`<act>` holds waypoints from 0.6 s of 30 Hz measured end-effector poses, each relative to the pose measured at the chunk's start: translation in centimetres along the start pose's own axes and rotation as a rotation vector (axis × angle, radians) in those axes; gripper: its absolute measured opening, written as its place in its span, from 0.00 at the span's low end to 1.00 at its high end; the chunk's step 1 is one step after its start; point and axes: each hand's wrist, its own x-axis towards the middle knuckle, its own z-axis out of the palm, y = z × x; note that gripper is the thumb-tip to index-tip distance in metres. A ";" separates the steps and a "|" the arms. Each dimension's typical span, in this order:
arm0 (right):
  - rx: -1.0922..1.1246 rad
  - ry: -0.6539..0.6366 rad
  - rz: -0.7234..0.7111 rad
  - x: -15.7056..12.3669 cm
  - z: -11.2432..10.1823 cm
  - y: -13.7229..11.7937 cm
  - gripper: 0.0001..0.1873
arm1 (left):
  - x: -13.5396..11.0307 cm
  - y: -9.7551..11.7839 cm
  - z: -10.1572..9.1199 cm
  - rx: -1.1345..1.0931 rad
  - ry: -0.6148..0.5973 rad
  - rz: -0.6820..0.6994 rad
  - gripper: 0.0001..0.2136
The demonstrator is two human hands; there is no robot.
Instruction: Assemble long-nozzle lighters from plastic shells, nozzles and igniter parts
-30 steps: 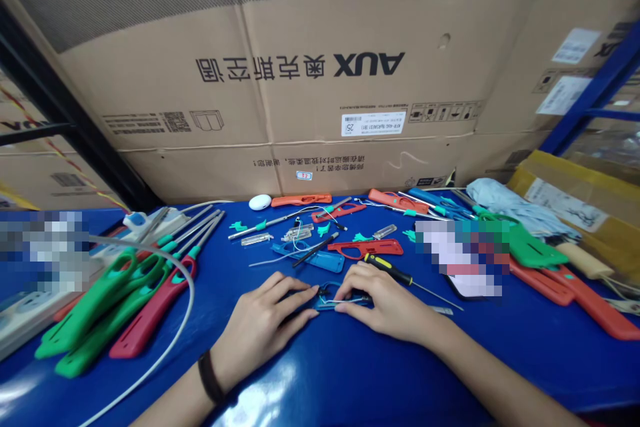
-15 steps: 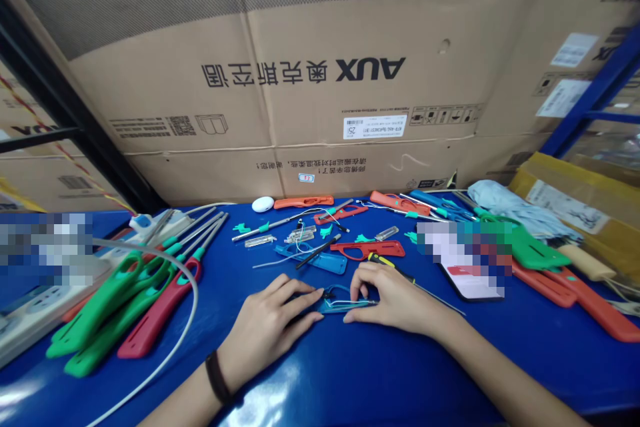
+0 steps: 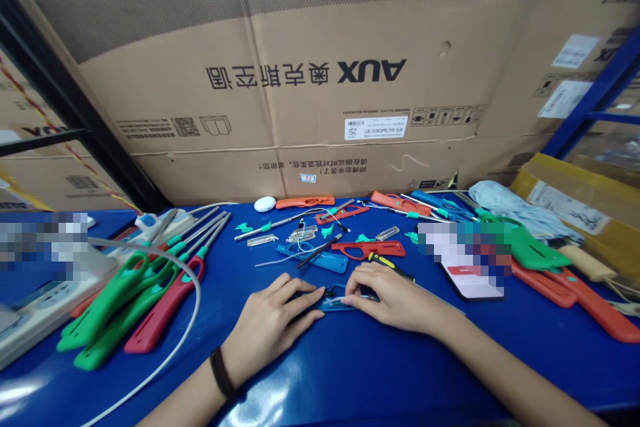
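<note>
At the middle of the table lies a blue lighter housing (image 3: 340, 307), its inside facing up. My left hand (image 3: 274, 313) grips its left end, thumb at the near edge and fingers at the far edge. My right hand (image 3: 393, 300) is over the right end, thumb and fingertips pinched on a thin white wire (image 3: 336, 300) inside the housing. The right end of the housing is hidden beneath that hand. A yellow-and-black screwdriver (image 3: 383, 260) lies just beyond my right hand, partly covered by it.
Behind are another blue housing (image 3: 327, 261), a red housing (image 3: 370, 250) and loose metal tubes. Green and red lighters (image 3: 107, 300) and a white cable (image 3: 193, 307) lie left. At right are a phone (image 3: 467, 273) and orange housings (image 3: 600, 303). A large carton (image 3: 310, 27) stands behind.
My right hand has shifted slightly left, its fingertips closing in over the wire in the blue housing. My left hand keeps its hold. The view has moved slightly.
</note>
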 end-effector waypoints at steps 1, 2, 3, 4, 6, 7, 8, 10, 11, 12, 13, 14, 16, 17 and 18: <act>-0.001 -0.003 -0.005 0.0 0.1 0.0 0.08 | 0.0 0.0 0.0 0.000 -0.002 -0.001 0.13; -0.004 -0.008 -0.005 0.0 0.1 0.0 0.09 | 0.0 0.0 0.0 -0.001 -0.005 -0.002 0.13; -0.008 -0.015 0.000 0.0 0.2 0.0 0.09 | 0.0 -0.1 0.1 -0.001 -0.009 -0.004 0.13; -0.013 -0.021 0.005 0.0 0.2 0.0 0.08 | -0.1 -0.1 0.1 -0.001 -0.013 -0.005 0.13; -0.021 -0.021 0.014 0.1 0.3 0.0 0.09 | -0.1 0.0 0.1 0.000 -0.019 -0.009 0.13; -0.022 -0.017 0.017 0.1 0.4 0.0 0.09 | -0.1 0.0 0.0 0.001 -0.019 -0.010 0.13; -0.020 -0.009 0.015 0.2 0.5 0.0 0.08 | -0.1 0.0 0.0 0.001 -0.020 -0.009 0.13; -0.018 0.005 -0.002 0.2 0.6 0.0 0.07 | -0.1 0.0 0.0 0.002 -0.019 -0.009 0.13; -0.019 0.005 -0.015 0.2 0.7 0.0 0.07 | -0.1 0.0 0.0 0.001 -0.020 -0.010 0.13; -0.021 0.005 -0.030 0.2 0.7 0.0 0.07 | -0.1 0.0 0.0 -0.001 -0.021 -0.010 0.13; -0.025 0.005 -0.043 0.2 0.8 0.0 0.06 | 0.0 0.0 0.0 -0.003 -0.022 -0.010 0.13; -0.028 0.006 -0.053 0.2 0.8 0.0 0.06 | 0.0 0.0 0.0 -0.006 -0.024 -0.011 0.13; -0.036 0.018 -0.060 0.2 1.0 -0.1 0.06 | 0.0 0.0 0.0 -0.013 -0.028 -0.013 0.13; -0.039 0.029 -0.060 0.3 1.0 -0.1 0.06 | 0.0 0.0 0.0 -0.015 -0.030 -0.015 0.13; -0.039 0.039 -0.058 0.3 1.1 -0.1 0.06 | 0.0 0.0 0.0 -0.017 -0.032 -0.017 0.13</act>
